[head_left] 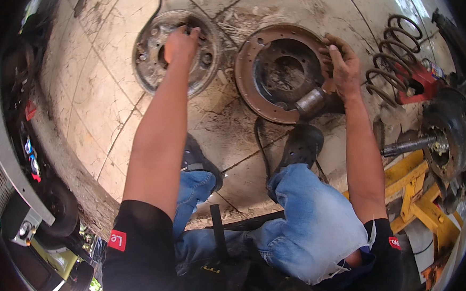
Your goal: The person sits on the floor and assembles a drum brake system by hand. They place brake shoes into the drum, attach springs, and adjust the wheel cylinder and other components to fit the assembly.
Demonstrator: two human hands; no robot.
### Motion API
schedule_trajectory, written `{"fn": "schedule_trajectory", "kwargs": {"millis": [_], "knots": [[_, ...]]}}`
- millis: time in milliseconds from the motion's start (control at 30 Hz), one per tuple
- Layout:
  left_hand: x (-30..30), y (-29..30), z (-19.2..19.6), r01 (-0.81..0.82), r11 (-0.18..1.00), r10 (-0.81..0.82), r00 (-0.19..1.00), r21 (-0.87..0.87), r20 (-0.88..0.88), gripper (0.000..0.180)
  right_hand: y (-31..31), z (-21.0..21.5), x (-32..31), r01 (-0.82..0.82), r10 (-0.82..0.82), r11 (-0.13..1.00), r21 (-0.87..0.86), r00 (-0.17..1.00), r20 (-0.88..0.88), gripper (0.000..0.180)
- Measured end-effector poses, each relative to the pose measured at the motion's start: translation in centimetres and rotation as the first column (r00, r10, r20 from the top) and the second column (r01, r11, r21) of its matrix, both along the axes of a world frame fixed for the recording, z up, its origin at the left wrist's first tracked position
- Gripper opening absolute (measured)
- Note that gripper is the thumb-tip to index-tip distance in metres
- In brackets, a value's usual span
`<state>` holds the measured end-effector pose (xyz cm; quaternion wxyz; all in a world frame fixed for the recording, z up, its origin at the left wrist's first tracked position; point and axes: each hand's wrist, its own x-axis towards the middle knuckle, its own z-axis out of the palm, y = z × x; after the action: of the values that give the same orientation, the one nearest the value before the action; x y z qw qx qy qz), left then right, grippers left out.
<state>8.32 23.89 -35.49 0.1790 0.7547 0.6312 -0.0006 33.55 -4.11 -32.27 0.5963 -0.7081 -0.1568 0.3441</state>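
My left hand (181, 45) reaches over a round, dirty metal drum (211, 75) lying on the floor. Its fingers are bent together inside the drum; whatever they grip is too small or hidden to name. To the right lies a brake assembly (244, 74), a dark backing plate ringed by rusty curved brake shoes (277, 115). A metal cylinder (311, 101) sits at its lower right. At the right rim of this assembly is my right hand (346, 70), fingers apart and partly stretched out. I cannot tell how firmly it touches the rim.
A coil spring (390, 54) and a red stand (422, 85) are at the right. Below them are a hub with a shaft (441, 139) and a yellow metal frame (412, 180). A black cable (149, 20) runs beside the drum. My feet rest on dirty tiles (99, 100).
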Motion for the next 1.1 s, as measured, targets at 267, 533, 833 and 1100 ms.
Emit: {"fn": "schedule_trajectory", "kwargs": {"millis": [267, 533, 833, 1100], "knots": [[-0.2, -0.7, 0.7, -0.205, 0.957, 0.277, 0.850, -0.205, 0.448, 0.037, 0.3, 2.1, 0.4, 0.047, -0.044, 0.999, 0.025, 0.993, -0.113, 0.030], [2.0, -8.9, 9.2, 0.209, 0.852, 0.243, 0.654, -0.480, 0.716, 0.025, 2.1, 2.1, -4.2, -0.439, 0.448, 0.894, -0.088, 0.878, 0.166, 0.033], [3.1, -15.6, 6.0, 0.251, 0.754, 0.413, 0.538, -0.608, 0.735, 0.033, 2.1, 1.0, -7.5, -0.650, 0.647, 0.751, -0.119, 0.760, -0.069, 0.043], [0.6, -16.2, 2.5, -0.018, 0.906, 0.271, 0.792, -0.422, 0.547, 0.058, 1.2, -0.2, -3.2, -0.376, 0.372, 0.902, -0.213, 0.926, -0.059, 0.043]]}}
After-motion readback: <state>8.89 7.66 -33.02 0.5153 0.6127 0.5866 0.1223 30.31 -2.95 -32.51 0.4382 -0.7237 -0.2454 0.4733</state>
